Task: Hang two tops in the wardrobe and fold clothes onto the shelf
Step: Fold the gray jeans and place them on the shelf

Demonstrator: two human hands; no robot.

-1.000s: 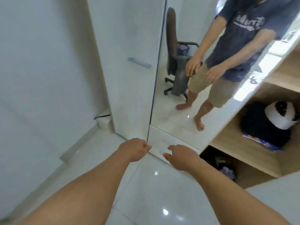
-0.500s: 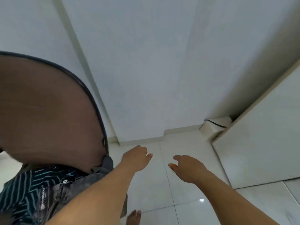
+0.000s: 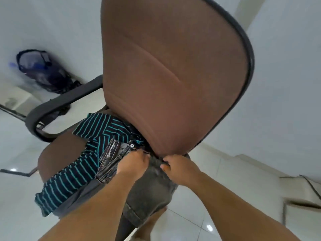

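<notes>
Head view shows both hands gripping the waistband of dark jeans [image 3: 152, 192] on the chair [image 3: 173, 75] seat: left hand [image 3: 134, 164] and right hand [image 3: 177, 166] fingers curl into the denim. Lifting may well drag the striped top [image 3: 73, 178] lying partly beneath onto the floor, or snag cloth under the backrest.

Brown office chair [image 3: 173, 75] fills the centre of the view: tall padded backrest with black edge trim, brown seat pad [image 3: 59, 155], black looped armrest [image 3: 57, 108] on the left side. Dark blue backpack [image 3: 41, 70] sits on the floor behind the armrest, against the white wall [image 3: 286, 66]. Glossy white tile floor [image 3: 217, 188] with light glare spots.
</notes>
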